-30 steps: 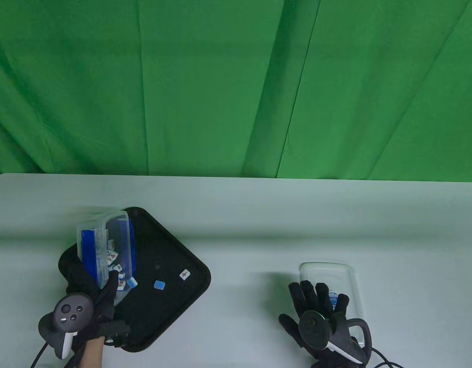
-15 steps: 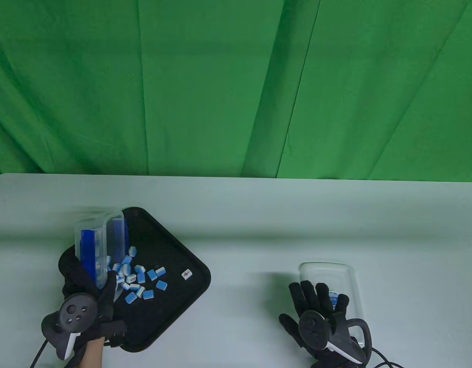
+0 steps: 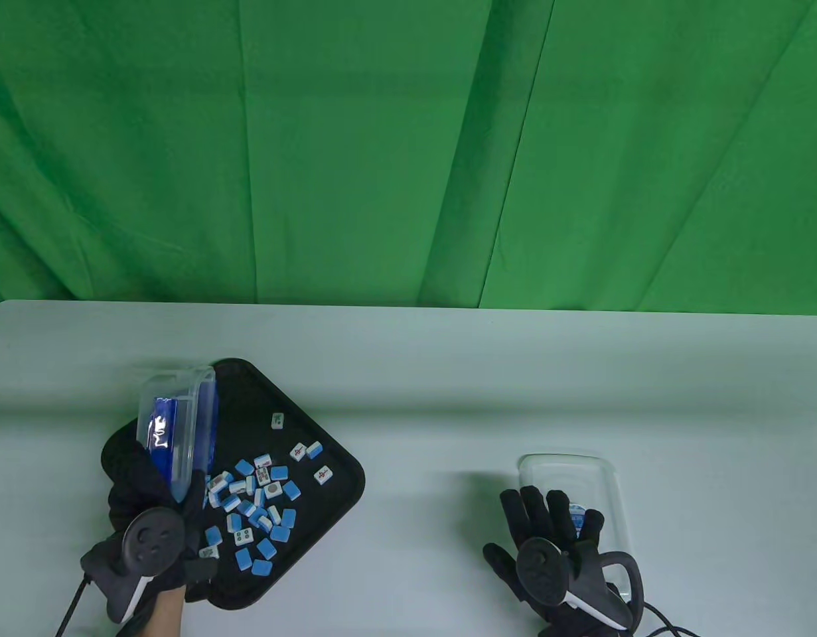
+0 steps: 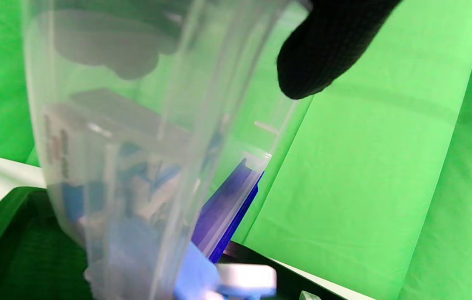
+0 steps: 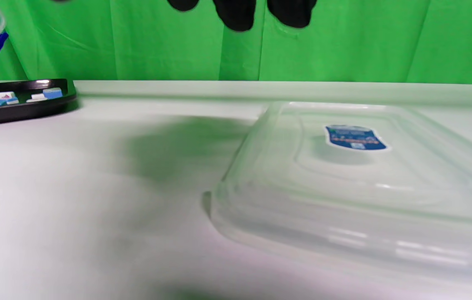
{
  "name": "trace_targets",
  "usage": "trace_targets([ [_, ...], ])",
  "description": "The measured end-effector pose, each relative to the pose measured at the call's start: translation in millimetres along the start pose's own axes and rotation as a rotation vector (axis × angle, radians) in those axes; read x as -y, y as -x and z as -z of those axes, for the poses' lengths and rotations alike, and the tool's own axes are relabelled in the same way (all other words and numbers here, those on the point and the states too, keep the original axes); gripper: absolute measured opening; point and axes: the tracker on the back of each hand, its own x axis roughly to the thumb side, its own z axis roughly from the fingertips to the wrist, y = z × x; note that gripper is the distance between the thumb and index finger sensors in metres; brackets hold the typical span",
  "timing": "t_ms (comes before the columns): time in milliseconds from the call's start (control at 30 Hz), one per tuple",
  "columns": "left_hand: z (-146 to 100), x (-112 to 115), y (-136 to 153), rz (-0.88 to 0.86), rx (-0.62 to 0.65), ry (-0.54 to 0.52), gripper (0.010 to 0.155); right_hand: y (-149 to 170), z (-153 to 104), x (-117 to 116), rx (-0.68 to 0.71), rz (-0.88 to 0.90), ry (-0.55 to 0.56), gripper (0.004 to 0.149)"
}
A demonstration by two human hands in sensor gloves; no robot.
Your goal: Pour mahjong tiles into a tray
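Spanning lower frame, pale tabletop (image 3: 415, 398). Black tray (image 3: 328, 458) lower left, mahjong tiles (image 3: 255, 497) scattered inside. Left hand (image 3: 149, 524) grips tipped clear container (image 3: 179, 424); left wrist view shows tiles inside. Right hand (image 3: 547, 531) spread flat over clear lid (image 3: 581, 471); right wrist view shows its blue label (image 5: 354, 137).

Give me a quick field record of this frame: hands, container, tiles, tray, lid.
left hand: grips the clear container, tipped over the tray
right hand: fingers spread, over the near end of the lid; contact unclear
clear container: blue rim at its mouth, mouth facing down toward the tray; some tiles seem to remain inside in the left wrist view
mahjong tiles: scattered on the tray, blue backs and white faces mixed
tray: black, on the table's left side
lid: clear, blue label, flat on the table, right side
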Motion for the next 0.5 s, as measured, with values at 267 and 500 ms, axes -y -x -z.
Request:
trace_targets([
  [267,-1,2,-5,0.11,0.049,-0.011,0.095,0,0,0,-0.004,-0.004,-0.001,0.079],
  [500,-2,5,-11,0.261,0.105,-0.02,0.095,0,0,0,-0.006,-0.007,-0.006,0.079],
])
